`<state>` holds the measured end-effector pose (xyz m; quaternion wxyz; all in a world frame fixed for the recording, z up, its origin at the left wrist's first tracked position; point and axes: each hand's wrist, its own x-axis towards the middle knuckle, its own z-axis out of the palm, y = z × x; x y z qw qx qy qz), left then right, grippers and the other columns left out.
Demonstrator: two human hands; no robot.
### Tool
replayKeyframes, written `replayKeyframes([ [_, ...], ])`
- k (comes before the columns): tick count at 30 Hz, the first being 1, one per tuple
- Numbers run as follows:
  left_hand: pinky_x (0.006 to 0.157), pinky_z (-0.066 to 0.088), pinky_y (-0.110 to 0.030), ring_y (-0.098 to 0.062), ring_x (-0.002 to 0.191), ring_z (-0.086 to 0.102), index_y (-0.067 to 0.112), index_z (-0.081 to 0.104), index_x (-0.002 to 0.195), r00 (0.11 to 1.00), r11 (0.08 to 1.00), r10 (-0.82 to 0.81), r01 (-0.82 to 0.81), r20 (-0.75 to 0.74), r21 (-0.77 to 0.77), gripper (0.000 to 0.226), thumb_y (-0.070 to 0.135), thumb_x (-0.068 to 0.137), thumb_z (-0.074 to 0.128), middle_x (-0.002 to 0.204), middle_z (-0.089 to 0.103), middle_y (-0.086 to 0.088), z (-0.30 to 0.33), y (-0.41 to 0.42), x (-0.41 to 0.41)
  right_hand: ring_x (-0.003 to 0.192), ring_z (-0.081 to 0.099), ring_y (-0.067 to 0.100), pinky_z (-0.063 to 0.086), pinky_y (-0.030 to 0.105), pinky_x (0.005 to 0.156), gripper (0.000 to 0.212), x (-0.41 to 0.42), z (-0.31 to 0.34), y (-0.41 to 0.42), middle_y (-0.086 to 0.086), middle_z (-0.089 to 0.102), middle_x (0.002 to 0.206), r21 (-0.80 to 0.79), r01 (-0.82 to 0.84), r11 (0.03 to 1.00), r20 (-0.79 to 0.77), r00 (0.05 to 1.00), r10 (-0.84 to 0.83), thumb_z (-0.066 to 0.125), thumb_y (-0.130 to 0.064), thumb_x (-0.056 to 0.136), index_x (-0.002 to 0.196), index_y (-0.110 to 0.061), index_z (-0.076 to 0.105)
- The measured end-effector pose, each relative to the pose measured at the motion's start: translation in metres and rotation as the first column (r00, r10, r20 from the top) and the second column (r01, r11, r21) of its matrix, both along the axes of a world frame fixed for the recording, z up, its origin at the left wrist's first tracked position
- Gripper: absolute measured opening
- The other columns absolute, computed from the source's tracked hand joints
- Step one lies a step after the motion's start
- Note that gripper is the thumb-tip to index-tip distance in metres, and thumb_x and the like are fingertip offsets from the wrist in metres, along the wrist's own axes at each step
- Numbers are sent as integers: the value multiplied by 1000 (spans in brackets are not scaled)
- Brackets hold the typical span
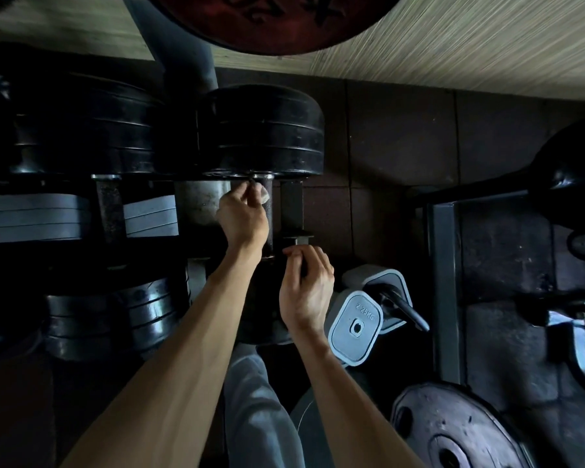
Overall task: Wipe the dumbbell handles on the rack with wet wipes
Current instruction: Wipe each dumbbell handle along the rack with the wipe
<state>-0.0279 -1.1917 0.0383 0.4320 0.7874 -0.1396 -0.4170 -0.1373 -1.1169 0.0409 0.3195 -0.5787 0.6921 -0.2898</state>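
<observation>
Head view, left hand (242, 216) pinching wet wipe (265, 196) against dumbbell handle (269, 211)

I see a dim, underexposed view. The dumbbell rack (291, 201) sits in deep shadow, its black plates almost merging with the dark. Daylight falls from the upper right, brightening the pale striped floor (470, 42) and my forearms. Cool blue highlights glint on the grey dumbbell (355, 327) and on plate edges at the left. The wide lens bends lines at the edges, where the floor's stripes smear and soften.
</observation>
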Motion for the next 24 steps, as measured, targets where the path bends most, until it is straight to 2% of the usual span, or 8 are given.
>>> replayKeyframes([
  [3,74,48,-4,5,68,63,-4,67,96,1000,1000,8,-8,4,-29,19,11,100,56,78,67,4,5,6,-1,77,58,16,48,35,78,31,0,-1,1,-5,68,79,0,4,1000,-4,1000,-4,42,-21,89,81,-13,71],
  [5,83,52,-11,-1,75,69,-5,69,103,997,997,-28,33,73,-66,22,13,99,59,79,68,7,9,12,-6,78,58,17,48,36,79,31,-1,0,0,-5,68,80,0,0,1000,-8,1000,0,42,-22,89,81,-13,71],
  [7,80,50,-7,6,71,65,-2,70,110,993,997,-43,49,111,-55,22,12,98,60,83,67,11,11,12,-6,78,59,17,48,36,79,32,-1,-1,0,-5,68,80,9,1,1000,-5,1000,-1,42,-22,90,81,-13,71],
  [10,67,40,-5,15,49,49,9,65,78,999,999,-30,31,24,-31,25,4,100,53,64,54,16,12,0,2,78,59,15,49,36,80,30,0,2,1,-6,68,80,0,-5,1000,5,1000,5,42,-21,89,80,-14,70],
  [12,65,40,-5,17,49,50,24,53,67,999,999,-22,23,25,-26,37,5,99,54,56,54,21,15,2,1,77,58,14,49,37,79,30,0,2,0,-6,68,79,-8,4,1000,11,1000,-4,42,-21,89,80,-14,70],
  [17,69,45,-4,9,58,56,9,62,81,995,990,-84,89,50,-105,17,-1,94,59,68,61,7,18,9,-1,77,59,17,50,40,79,30,0,0,1,-6,67,79,-16,-2,1000,9,1000,2,42,-21,89,80,-14,70],
  [20,67,46,-6,14,58,58,11,66,87,996,993,-56,63,73,-97,10,1,91,66,69,62,14,11,3,4,78,60,18,50,42,79,30,-1,-1,0,-5,68,79,-29,-14,999,-3,1000,14,43,-20,88,79,-15,70],
  [24,78,56,-28,-2,63,63,4,66,80,995,992,-65,72,73,-100,10,-1,89,66,65,65,5,6,10,9,78,60,20,50,44,78,30,-2,-4,1,-4,68,79,-40,-16,999,-5,1000,16,42,-21,88,79,-15,69],
])
